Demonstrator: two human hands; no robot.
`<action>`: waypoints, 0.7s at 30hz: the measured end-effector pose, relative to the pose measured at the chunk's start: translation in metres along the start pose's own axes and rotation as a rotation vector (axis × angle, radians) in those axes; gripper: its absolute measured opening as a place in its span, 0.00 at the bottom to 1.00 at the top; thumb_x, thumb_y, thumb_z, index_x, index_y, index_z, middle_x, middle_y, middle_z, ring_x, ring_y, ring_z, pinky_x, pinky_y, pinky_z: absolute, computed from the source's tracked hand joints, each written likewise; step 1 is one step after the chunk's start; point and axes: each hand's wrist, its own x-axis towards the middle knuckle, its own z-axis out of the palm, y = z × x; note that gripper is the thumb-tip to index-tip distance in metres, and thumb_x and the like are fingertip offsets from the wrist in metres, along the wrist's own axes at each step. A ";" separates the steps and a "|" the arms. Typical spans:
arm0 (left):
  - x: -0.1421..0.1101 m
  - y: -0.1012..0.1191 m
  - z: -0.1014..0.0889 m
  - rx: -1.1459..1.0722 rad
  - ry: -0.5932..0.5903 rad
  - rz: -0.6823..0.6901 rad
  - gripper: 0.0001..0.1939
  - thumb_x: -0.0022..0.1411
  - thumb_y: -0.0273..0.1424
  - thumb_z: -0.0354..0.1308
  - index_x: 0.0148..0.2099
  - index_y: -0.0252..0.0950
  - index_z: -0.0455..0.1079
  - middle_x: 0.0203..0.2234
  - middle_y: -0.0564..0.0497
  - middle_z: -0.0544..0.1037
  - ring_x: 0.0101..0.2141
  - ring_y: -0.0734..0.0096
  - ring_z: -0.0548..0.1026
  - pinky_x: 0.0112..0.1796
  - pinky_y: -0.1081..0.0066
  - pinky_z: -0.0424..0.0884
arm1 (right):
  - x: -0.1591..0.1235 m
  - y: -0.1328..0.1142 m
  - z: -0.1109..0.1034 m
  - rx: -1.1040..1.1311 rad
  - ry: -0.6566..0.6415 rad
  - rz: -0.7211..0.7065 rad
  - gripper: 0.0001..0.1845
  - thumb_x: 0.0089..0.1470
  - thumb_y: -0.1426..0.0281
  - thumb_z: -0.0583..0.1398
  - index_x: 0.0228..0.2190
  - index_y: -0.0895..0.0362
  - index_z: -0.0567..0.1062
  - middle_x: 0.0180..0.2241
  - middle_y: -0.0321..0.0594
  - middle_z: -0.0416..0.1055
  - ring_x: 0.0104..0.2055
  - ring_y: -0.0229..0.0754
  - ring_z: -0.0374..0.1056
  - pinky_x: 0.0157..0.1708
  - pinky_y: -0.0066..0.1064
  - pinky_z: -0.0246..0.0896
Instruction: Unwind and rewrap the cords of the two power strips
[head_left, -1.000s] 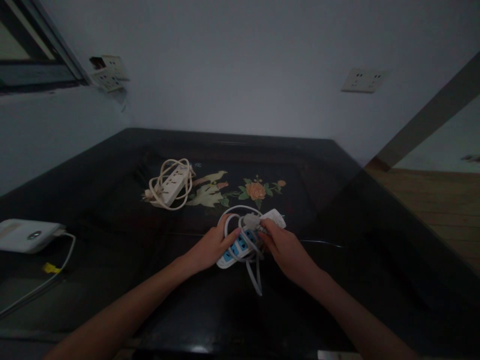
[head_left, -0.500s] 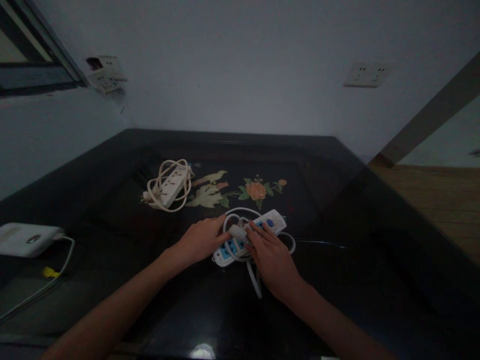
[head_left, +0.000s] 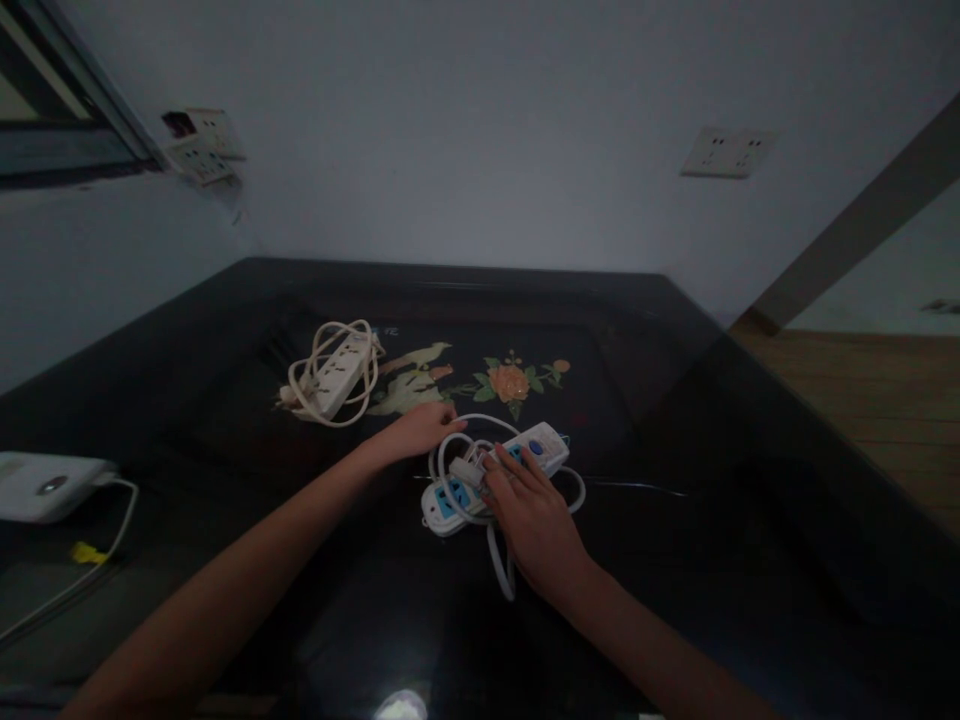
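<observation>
A white power strip (head_left: 551, 440) with blue socket faces lies slanted on the dark table, its white cord (head_left: 504, 575) looped over and around it. My right hand (head_left: 536, 515) rests over the middle of the strip, fingers bent onto it and the cord loops. A white plug (head_left: 466, 472) sits just left of those fingertips. At the strip's upper left, my left hand (head_left: 421, 430) has its fingers pinched on a loop of the cord. Part of the strip is hidden under my right hand.
Farther back on the left lies a second white power strip (head_left: 341, 375) wrapped in its own cord. A white device (head_left: 56, 487) with a cable and yellow tag (head_left: 88, 553) is at the left. Wall sockets (head_left: 727, 152) are mounted beyond the table (head_left: 637, 600).
My left hand has moved up and left from beside the plug to the cord loop's upper edge. The right hand stays on the strip. The view has shifted slightly.
</observation>
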 end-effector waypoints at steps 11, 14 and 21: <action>-0.046 0.037 -0.020 -0.344 -0.095 0.016 0.19 0.62 0.44 0.46 0.25 0.36 0.61 0.20 0.56 0.62 0.23 0.73 0.62 0.28 0.73 0.59 | -0.006 0.004 0.002 -0.062 0.050 -0.008 0.10 0.60 0.76 0.53 0.41 0.61 0.73 0.51 0.53 0.71 0.58 0.52 0.62 0.57 0.50 0.58; -0.052 0.037 -0.014 -0.368 -0.021 0.036 0.16 0.60 0.42 0.51 0.27 0.35 0.64 0.22 0.56 0.66 0.26 0.72 0.65 0.30 0.72 0.62 | -0.006 0.003 0.002 -0.047 0.025 -0.006 0.10 0.60 0.77 0.53 0.41 0.61 0.73 0.53 0.51 0.69 0.59 0.54 0.60 0.57 0.52 0.56; -0.059 0.024 0.014 -0.451 0.001 0.169 0.23 0.55 0.33 0.61 0.54 0.38 0.66 0.51 0.46 0.72 0.52 0.60 0.69 0.53 0.61 0.63 | -0.002 0.000 -0.008 0.273 0.015 0.123 0.12 0.60 0.76 0.51 0.44 0.62 0.70 0.51 0.54 0.71 0.57 0.54 0.62 0.57 0.54 0.53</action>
